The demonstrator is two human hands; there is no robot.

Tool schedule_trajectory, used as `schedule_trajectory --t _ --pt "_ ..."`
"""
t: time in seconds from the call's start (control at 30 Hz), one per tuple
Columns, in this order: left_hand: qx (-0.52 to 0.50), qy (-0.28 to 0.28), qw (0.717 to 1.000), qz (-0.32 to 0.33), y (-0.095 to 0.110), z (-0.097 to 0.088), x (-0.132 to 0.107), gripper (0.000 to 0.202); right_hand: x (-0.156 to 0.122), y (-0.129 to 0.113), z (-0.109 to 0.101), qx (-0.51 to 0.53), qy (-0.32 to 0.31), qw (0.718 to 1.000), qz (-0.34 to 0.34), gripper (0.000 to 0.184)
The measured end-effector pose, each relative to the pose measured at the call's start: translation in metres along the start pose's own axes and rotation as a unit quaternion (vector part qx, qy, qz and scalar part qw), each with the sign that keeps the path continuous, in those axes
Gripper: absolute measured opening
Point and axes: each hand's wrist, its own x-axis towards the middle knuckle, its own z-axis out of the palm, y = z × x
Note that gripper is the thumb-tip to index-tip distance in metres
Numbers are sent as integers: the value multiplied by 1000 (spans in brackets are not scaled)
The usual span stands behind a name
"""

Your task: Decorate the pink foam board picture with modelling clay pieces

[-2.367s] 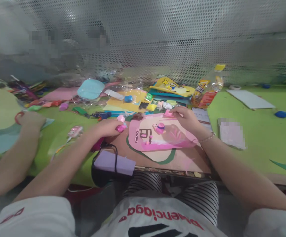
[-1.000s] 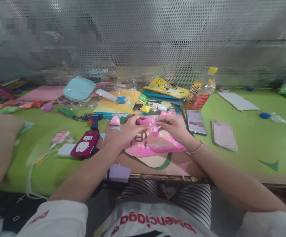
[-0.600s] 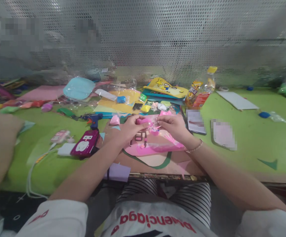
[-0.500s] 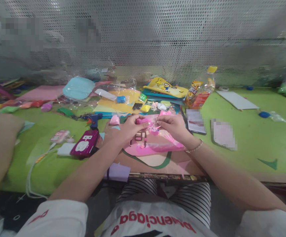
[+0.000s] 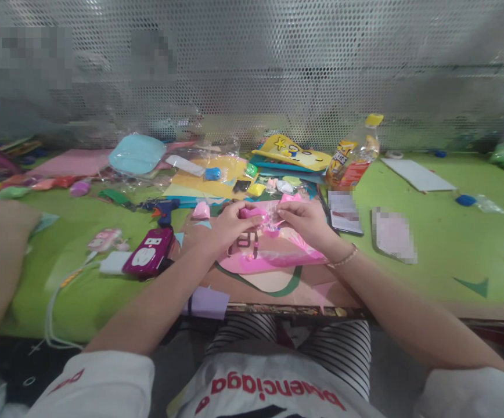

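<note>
Left fingers (image 5: 255, 222) partly hide pink packet (image 5: 251, 213); wrapper (image 5: 272, 213) blurred

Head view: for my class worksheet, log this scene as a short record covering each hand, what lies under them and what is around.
Left hand: holds a pink packet
Right hand: fingers at the packet's clear wrapper
Under the hands: pink cutout with brown and pink decorations
Left of the hands: glue gun, purple device
Beyond the right hand: yellow-capped bottle
Table: green
Left edge: another person's hand
Unclear: what is inside the packet
</note>
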Motion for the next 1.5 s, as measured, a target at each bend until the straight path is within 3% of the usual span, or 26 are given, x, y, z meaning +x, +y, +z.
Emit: schedule_trajectory --t 0.33,0.87,1.03,1.13,1.27,1.37,1.47,1.5 --pt "32 36 999 18 8 3 -3 32 -2 -4 1 50 0 999 16 17" --pt "18 33 999 -18 11 5 -4 38 -1 -5 -1 -46 -12 999 -15 14" --pt "111 39 992 37 12 4 -5 32 -3 -12 2 -90 -62 994 -20 11" --pt "152 24 986 64 12 3 -5 32 -9 -23 11 -168 -84 981 -48 16" --pt "168 14 979 110 7 2 0 34 -17 -33 22 -246 -57 963 -98 20" --pt "219 72 947 224 2 2 5 41 -17 -34 23 -248 -33 961 -117 23" --pt "309 220 852 361 4 3 3 39 -15 -33 22 -206 -7 970 -125 26" --pt "337 235 826 385 6 4 0 30 -15 -33 23 -196 -5 972 -128 25"
